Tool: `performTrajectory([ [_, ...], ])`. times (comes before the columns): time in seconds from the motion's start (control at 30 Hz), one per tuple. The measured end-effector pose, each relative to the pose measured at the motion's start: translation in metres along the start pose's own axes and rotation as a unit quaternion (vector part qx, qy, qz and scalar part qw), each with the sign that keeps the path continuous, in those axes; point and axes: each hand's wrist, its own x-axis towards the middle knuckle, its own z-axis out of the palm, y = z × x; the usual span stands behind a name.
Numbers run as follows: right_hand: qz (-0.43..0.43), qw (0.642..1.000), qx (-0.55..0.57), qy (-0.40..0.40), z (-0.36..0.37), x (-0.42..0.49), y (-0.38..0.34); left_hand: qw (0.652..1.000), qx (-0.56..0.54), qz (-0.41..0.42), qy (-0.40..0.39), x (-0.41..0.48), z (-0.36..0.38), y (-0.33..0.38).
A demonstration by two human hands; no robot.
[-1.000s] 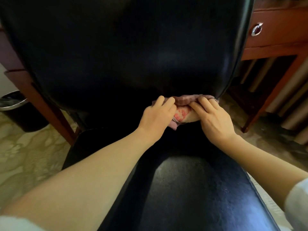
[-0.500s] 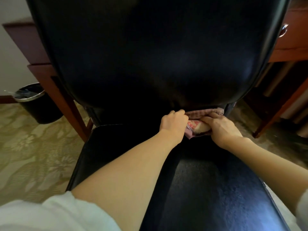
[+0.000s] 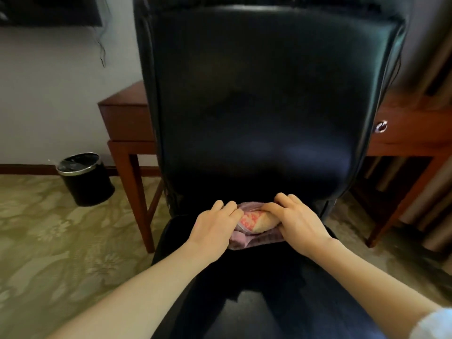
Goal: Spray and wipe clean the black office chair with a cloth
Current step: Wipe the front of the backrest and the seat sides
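The black office chair fills the view: backrest upright, its lower edge just beyond both sets of knuckles, and seat running back under the forearms twd the person. The cloth, a bunched pink/white print w/ a purple checked edge, sits right btwn the two hands, in the gap where backrest meets seat. Its long axis runs L–R along that gap, i.e. across the knuckles, not away from them. The right hand lies over the cloth's right half, fingers curled down on top of it. The left hand is at the cloth's left end, fingers curled into the fabric. Both are touching it and neither is nearer, so the cloth is shared. Judgement: the step in hand looks like wiping the crease. Next stroke prob. goes sideways along the cloth's own axis, so the hands would need to travel together, keeping it pushed fwd into the gap.
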Motion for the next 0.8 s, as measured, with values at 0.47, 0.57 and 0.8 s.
performTrajectory([
  [0.47, -0.082, 0.970, -0.073, 0.218, -0.231, 0.138, -0.054, 0.966, 0.077, -0.008, 0.245, 0.031, -0.259, -0.088],
  [0.57, -0.097, 0.953, -0.095, 0.271, -0.278, 0.189, -0.058, 0.950, 0.099, -0.036, 0.295, 0.058, -0.310, -0.115],
  [0.8, -0.132, 0.956, -0.068, 0.252, -0.303, 0.295, -0.063, 0.945, 0.082, -0.092, 0.303, 0.107, -0.342, -0.186],
])
